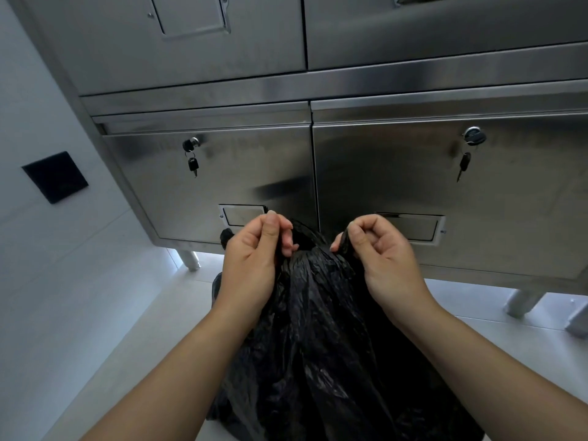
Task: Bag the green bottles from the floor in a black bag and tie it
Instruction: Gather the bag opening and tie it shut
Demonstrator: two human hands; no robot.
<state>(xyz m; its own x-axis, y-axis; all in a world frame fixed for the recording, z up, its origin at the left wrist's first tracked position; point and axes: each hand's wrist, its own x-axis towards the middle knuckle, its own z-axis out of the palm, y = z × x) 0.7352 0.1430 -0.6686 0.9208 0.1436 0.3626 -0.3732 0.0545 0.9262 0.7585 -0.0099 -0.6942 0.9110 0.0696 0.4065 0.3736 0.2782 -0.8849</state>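
Observation:
A black plastic bag (318,345) stands on the floor between my forearms, its top gathered into a neck. My left hand (251,259) pinches one twisted strip of the bag's top on the left. My right hand (381,253) pinches the other strip on the right. The two strips meet between my hands at the bag's gathered neck. No green bottles are visible; whatever is inside the bag is hidden by the black plastic.
A stainless steel cabinet (254,173) stands right behind the bag, with keys hanging in two door locks (192,144) (473,135) and round legs (190,261). A white wall with a black panel (54,177) is on the left. Pale floor tiles (525,338) surround the bag.

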